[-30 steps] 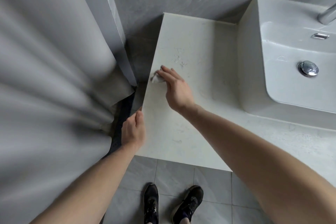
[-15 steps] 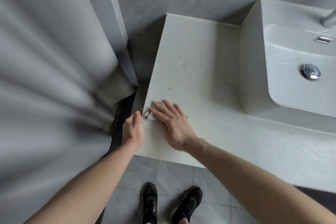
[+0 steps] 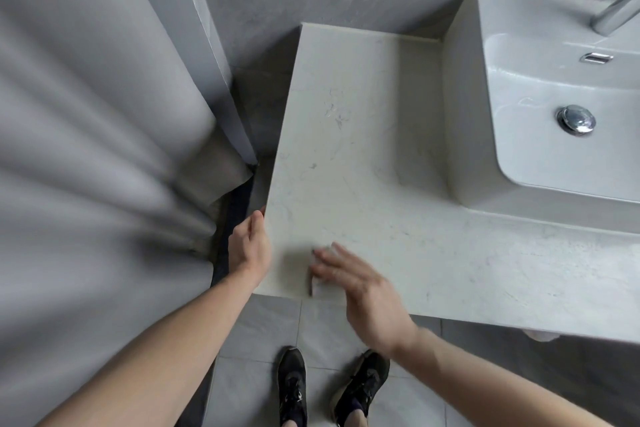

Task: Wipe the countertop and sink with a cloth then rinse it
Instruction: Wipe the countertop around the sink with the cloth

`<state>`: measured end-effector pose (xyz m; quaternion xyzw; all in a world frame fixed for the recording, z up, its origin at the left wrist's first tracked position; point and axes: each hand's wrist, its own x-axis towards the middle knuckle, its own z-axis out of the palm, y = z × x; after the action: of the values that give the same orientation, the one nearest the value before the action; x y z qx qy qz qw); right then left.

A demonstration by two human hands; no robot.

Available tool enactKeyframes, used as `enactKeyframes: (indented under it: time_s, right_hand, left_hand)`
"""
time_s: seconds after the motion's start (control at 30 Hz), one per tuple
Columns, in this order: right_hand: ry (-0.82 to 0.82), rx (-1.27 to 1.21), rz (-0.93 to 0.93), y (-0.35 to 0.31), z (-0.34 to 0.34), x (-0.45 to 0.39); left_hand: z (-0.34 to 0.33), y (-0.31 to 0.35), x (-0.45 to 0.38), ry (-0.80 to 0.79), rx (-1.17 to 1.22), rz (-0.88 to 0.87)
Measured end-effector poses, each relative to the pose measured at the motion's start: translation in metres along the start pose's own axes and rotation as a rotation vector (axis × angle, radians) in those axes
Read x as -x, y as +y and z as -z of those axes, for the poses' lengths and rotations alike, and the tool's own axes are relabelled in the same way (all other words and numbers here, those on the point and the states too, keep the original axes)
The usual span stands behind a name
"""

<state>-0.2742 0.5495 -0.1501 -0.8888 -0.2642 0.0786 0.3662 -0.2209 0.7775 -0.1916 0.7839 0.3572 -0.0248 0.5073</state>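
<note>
My right hand [image 3: 360, 291] lies flat and blurred over the near front edge of the pale marble countertop [image 3: 363, 149], pressing a small whitish cloth [image 3: 320, 282] that shows only at my fingertips and hangs slightly over the edge. My left hand [image 3: 247, 248] grips the countertop's left edge. The white sink [image 3: 540, 73] stands at the right with its chrome drain plug [image 3: 576, 120] in the basin.
A grey curtain [image 3: 86, 149] fills the left side, close to the countertop's left edge. A chrome tap [image 3: 616, 14] reaches in at the top right. Grey tiled wall behind, grey floor tiles and my black shoes [image 3: 332, 388] below.
My right hand has slid the cloth from the middle of the left edge toward me to the front edge. My left hand has stayed on the left edge.
</note>
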Motion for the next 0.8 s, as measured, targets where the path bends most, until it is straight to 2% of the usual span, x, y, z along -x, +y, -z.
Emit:
enactKeyframes:
  time_s: [0.1, 0.23, 0.33, 0.4, 0.47, 0.7, 0.8]
  right_hand:
    - [0.199, 0.04, -0.063, 0.016, 0.032, -0.053]
    - [0.319, 0.159, -0.241, 0.059, 0.059, -0.116]
    - [0.237, 0.22, -0.377, 0.09, 0.061, -0.137]
    - [0.205, 0.274, -0.377, 0.098, 0.052, -0.133]
    - [0.193, 0.309, -0.347, 0.093, 0.039, -0.116]
    - [-0.005, 0.241, -0.189, 0.031, 0.014, -0.017]
    - [0.005, 0.206, -0.148, 0.02, 0.003, 0.01]
  left_hand:
    - [0.0, 0.0, 0.0, -0.007, -0.026, -0.004]
    - [0.0, 0.003, 0.003, -0.005, -0.039, -0.023]
    - [0.001, 0.005, 0.004, -0.006, -0.054, -0.034]
    - [0.001, 0.004, 0.003, -0.003, -0.064, -0.039]
    - [0.001, 0.004, 0.003, -0.004, -0.065, -0.035]
    - [0.003, 0.01, 0.007, 0.004, -0.092, -0.032]
    - [0.005, 0.017, 0.01, -0.001, -0.097, -0.024]
